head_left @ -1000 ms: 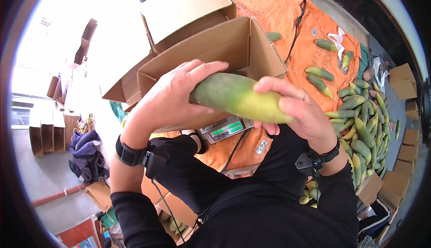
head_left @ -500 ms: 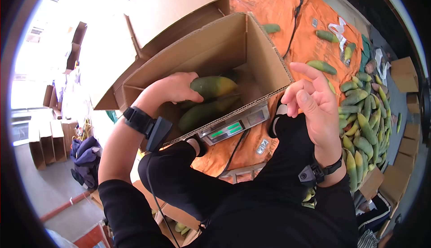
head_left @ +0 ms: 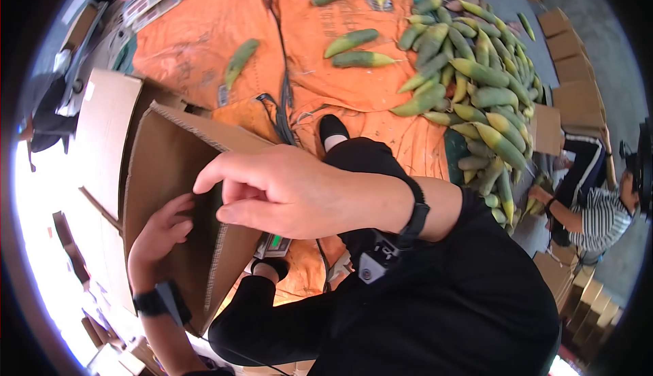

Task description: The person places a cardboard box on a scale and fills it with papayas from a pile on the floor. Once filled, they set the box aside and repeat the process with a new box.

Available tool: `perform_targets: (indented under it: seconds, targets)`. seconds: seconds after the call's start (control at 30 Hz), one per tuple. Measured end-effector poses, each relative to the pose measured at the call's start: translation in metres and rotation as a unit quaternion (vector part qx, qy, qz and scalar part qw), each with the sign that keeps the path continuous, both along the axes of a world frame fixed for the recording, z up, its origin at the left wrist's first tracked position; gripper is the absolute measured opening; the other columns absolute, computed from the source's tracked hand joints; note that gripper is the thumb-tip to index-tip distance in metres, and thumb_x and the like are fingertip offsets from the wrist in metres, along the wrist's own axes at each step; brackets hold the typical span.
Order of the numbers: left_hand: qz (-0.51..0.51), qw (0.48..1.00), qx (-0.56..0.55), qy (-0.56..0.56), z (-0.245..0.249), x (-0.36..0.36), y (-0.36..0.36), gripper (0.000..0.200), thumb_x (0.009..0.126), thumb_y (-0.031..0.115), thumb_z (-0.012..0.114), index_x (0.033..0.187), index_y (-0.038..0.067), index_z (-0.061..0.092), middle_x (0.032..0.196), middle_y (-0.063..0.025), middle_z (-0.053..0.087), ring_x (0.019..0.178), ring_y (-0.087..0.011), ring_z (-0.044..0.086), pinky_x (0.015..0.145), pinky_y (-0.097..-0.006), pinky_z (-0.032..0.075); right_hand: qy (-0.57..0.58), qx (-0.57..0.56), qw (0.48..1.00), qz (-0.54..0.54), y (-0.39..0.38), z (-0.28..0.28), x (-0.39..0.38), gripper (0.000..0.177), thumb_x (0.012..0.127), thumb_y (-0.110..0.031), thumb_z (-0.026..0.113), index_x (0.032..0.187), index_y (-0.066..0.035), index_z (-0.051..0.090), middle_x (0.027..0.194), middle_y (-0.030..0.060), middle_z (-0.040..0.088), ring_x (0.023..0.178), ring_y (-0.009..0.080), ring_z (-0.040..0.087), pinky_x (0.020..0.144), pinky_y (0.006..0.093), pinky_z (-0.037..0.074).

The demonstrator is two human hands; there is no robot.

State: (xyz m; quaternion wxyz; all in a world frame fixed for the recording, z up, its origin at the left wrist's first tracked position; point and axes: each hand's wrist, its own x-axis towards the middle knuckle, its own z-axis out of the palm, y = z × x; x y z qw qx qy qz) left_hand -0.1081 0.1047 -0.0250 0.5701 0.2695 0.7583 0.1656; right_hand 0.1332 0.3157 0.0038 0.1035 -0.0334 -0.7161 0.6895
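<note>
My left hand (head_left: pixel 160 234) is inside the cardboard box (head_left: pixel 235 257), near its left wall, with the fingers apart and no radish visible in them. My right hand (head_left: pixel 275 192) hangs over the box's opening, its index finger stretched out and the other fingers loosely bent, holding nothing. It hides part of the box's inside, and the radishes in there cannot be seen. Under the box's near side shows a digital scale (head_left: pixel 275 242) with a green display. Beyond, a large heap of green radishes (head_left: pixel 481 73) lies to the right.
Several single radishes (head_left: pixel 241 61) lie on the orange tarp (head_left: pixel 183 49). Another cardboard box (head_left: pixel 102 131) stands at the left. A person in a striped shirt (head_left: pixel 602 219) is by the heap at the right. Cartons (head_left: pixel 578 100) stand behind the heap.
The view has turned to the right, towards the radish heap. My left hand has come off the radish it was touching in the box. My right hand has moved over the box.
</note>
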Motion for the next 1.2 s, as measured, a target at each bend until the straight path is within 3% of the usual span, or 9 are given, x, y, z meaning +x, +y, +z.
perform_targets:
  seconds: [0.23, 0.33, 0.47, 0.57, 0.63, 0.7, 0.8, 0.93, 1.2]
  targets:
    - [0.086, 0.96, 0.152, 0.219, 0.059, 0.062, -0.028, 0.05, 0.087, 0.009, 0.058, 0.135, 0.005, 0.045, 0.121, -0.0091, 0.056, 0.103, -0.0171, 0.056, 0.082, -0.0282, 0.047, 0.058, 0.011, 0.996, -0.06, 0.014, 0.002, 0.016, 0.023, 0.088, -0.015, 0.061, 0.106, -0.002, 0.056, 0.072, 0.0052, 0.059, 0.065, 0.0146, 0.056, 0.059, 0.0287, 0.044]
    - [0.118, 0.936, 0.198, 0.264, 0.054, 0.094, -0.052, 0.044, 0.09, 0.011, 0.056, 0.133, 0.005, 0.048, 0.119, -0.0103, 0.058, 0.103, -0.0185, 0.058, 0.084, -0.0294, 0.048, 0.093, 0.025, 0.985, -0.142, 0.031, 0.001, 0.028, 0.021, 0.087, -0.015, 0.061, 0.104, -0.002, 0.059, 0.08, 0.0064, 0.063, 0.073, 0.0128, 0.06, 0.065, 0.0274, 0.047]
    - [0.179, 0.913, 0.22, 0.292, 0.038, 0.119, -0.085, 0.039, 0.092, 0.015, 0.057, 0.13, 0.004, 0.051, 0.115, -0.0098, 0.06, 0.102, -0.0167, 0.06, 0.084, -0.0271, 0.049, 0.015, 0.083, 0.965, -0.249, 0.081, -0.026, 0.065, 0.019, 0.087, -0.01, 0.059, 0.105, -0.003, 0.06, 0.088, 0.0047, 0.065, 0.079, 0.0116, 0.061, 0.069, 0.0283, 0.049]
    - [0.228, 0.896, 0.239, 0.297, 0.032, 0.133, -0.095, 0.035, 0.094, 0.014, 0.055, 0.127, 0.005, 0.053, 0.112, -0.0088, 0.062, 0.1, -0.0147, 0.06, 0.082, -0.0251, 0.049, -0.091, 0.236, 0.904, -0.345, 0.137, -0.098, 0.116, 0.022, 0.086, -0.013, 0.06, 0.106, -0.004, 0.06, 0.093, 0.0069, 0.064, 0.086, 0.017, 0.061, 0.075, 0.0308, 0.049]
    - [0.251, 0.886, 0.245, 0.302, 0.03, 0.138, -0.097, 0.033, 0.094, 0.014, 0.054, 0.126, 0.005, 0.054, 0.11, -0.0086, 0.062, 0.099, -0.0145, 0.061, 0.082, -0.0248, 0.05, -0.159, 0.383, 0.826, -0.381, 0.174, -0.167, 0.176, 0.024, 0.082, -0.015, 0.061, 0.104, -0.006, 0.06, 0.099, 0.0125, 0.062, 0.093, 0.0272, 0.06, 0.079, 0.0356, 0.049]
    - [0.282, 0.872, 0.256, 0.308, 0.03, 0.142, -0.097, 0.032, 0.094, 0.01, 0.053, 0.125, 0.002, 0.055, 0.108, -0.0098, 0.063, 0.099, -0.0156, 0.06, 0.082, -0.0253, 0.048, -0.363, 0.466, 0.715, -0.373, 0.195, -0.199, 0.242, 0.03, 0.077, -0.016, 0.06, 0.107, -0.01, 0.06, 0.105, 0.0113, 0.06, 0.102, 0.0313, 0.056, 0.085, 0.0415, 0.047]
    - [0.301, 0.858, 0.265, 0.321, 0.031, 0.143, -0.097, 0.03, 0.094, 0.011, 0.053, 0.123, 0.001, 0.056, 0.106, -0.0096, 0.064, 0.096, -0.0154, 0.061, 0.083, -0.0253, 0.048, -0.525, 0.498, 0.573, -0.384, 0.205, -0.214, 0.339, 0.033, 0.075, -0.012, 0.064, 0.107, -0.015, 0.059, 0.11, 0.0101, 0.057, 0.106, 0.0304, 0.054, 0.084, 0.0428, 0.048]
    - [0.294, 0.848, 0.257, 0.358, 0.034, 0.145, -0.089, 0.029, 0.094, 0.011, 0.054, 0.122, 0.001, 0.057, 0.104, -0.0091, 0.064, 0.095, -0.0153, 0.061, 0.084, -0.026, 0.048, -0.685, 0.407, 0.463, -0.388, 0.196, -0.219, 0.427, 0.044, 0.079, -0.011, 0.061, 0.121, -0.014, 0.05, 0.119, 0.0103, 0.052, 0.118, 0.0301, 0.047, 0.09, 0.0511, 0.043]
    - [0.295, 0.85, 0.284, 0.332, 0.029, 0.148, -0.069, 0.027, 0.095, 0.014, 0.053, 0.119, 0.004, 0.059, 0.102, -0.0057, 0.064, 0.094, -0.0136, 0.061, 0.081, -0.0254, 0.05, -0.712, 0.461, 0.432, -0.307, 0.188, -0.219, 0.42, 0.041, 0.078, -0.004, 0.062, 0.116, -0.013, 0.051, 0.117, 0.0087, 0.051, 0.116, 0.0289, 0.046, 0.086, 0.0501, 0.042]
